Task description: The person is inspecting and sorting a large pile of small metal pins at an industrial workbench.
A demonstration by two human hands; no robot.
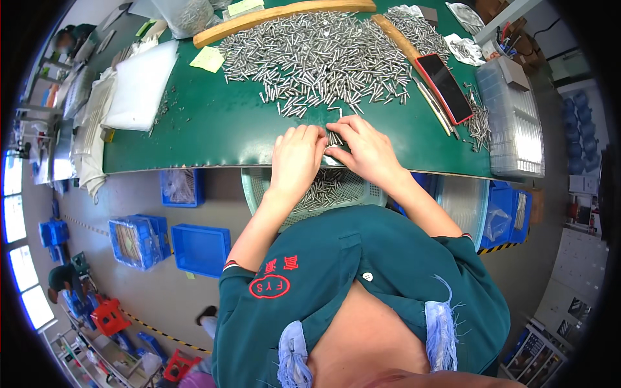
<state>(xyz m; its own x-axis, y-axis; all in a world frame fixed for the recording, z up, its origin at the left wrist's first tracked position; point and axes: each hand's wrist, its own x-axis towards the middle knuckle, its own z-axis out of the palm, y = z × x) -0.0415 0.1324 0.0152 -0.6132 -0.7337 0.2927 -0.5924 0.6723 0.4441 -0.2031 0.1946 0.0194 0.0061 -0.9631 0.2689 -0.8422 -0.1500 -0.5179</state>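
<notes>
- Left hand (296, 157) and right hand (366, 150) meet at the table's (213, 136) near edge, fingers pinched together on a small bunch of pins (334, 138).
- The pins look stiff, light and slippery; best pinched across their middles.
- The big pile (317, 55) lies toward the far edge.
- A basket (336, 191) sits below the near edge.
</notes>
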